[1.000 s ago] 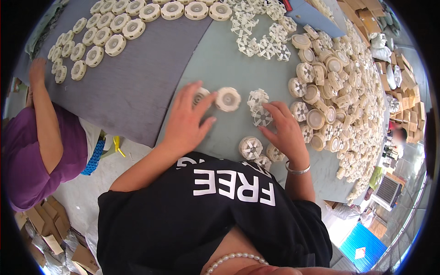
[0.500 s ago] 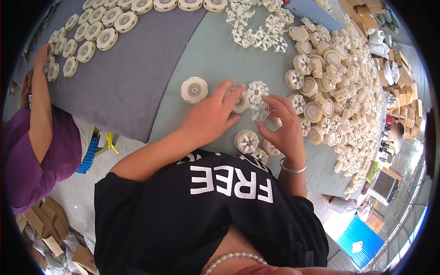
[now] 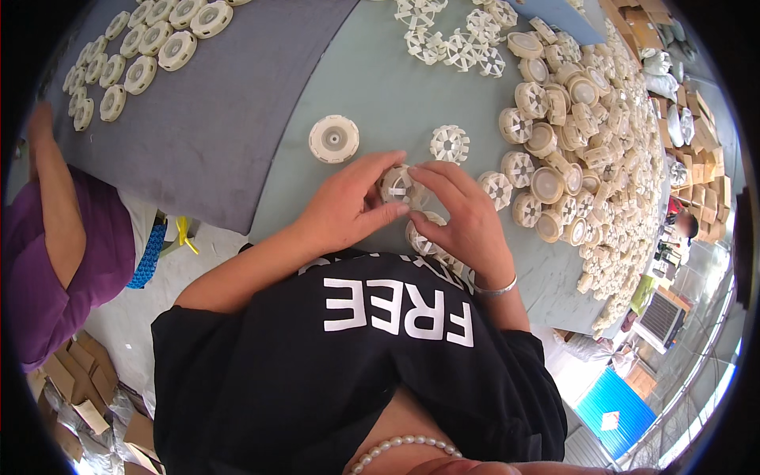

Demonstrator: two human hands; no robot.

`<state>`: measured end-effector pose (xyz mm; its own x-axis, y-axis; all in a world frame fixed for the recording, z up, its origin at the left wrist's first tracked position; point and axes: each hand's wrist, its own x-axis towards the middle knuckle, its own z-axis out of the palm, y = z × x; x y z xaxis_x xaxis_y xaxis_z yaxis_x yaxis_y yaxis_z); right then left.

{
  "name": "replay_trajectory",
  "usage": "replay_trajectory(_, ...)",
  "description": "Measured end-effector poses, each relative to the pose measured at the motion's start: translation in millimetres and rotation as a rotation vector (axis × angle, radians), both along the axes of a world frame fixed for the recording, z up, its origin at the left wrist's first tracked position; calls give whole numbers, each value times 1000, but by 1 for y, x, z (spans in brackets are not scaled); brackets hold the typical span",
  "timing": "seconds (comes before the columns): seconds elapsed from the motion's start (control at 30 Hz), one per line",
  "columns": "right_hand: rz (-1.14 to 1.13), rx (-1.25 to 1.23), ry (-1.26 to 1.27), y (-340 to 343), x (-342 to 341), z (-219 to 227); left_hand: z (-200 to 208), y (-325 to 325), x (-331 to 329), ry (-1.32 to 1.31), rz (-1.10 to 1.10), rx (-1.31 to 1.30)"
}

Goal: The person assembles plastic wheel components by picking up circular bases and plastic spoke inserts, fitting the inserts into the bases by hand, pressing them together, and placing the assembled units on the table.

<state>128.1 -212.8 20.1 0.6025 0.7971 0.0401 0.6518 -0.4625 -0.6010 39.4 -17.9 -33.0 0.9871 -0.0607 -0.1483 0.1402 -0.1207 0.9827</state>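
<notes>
Between my hands is a round cream plastic housing (image 3: 389,188), tilted, with a white vaned ring (image 3: 400,192) against its face. My left hand (image 3: 352,198) closes round the housing's left side with fingers and thumb. From the right, my right hand (image 3: 461,207) pinches at the vaned ring, fingertips above and thumb below; its fingers partly hide the ring. A single cream housing (image 3: 333,138) lies face up beyond my left hand. Another white vaned ring (image 3: 450,144) lies just beyond my right hand. Cream housings with vanes (image 3: 421,234) sit close to my body, partly under my right hand.
A large heap of cream round parts (image 3: 582,134) covers the table's right side. Loose white vaned rings (image 3: 459,49) lie at the back, near a blue bin (image 3: 558,20). Rows of cream discs (image 3: 141,73) stand on the grey surface at left, beside a co-worker's arm (image 3: 57,186).
My right hand has brought a vaned ring left to the housing. My left hand has drawn slightly nearer and closed round the housing. The co-worker's arm has moved left.
</notes>
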Motion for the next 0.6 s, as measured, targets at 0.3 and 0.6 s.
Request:
replay_trajectory(0.3, -28, -17, -36, 4, -5, -15, -17, -6, 1, 4, 88, -73)
replay_trajectory(0.6, -139, 1, -128, -33, 13, -5, 8, 21, -11, -307, 242, 640)
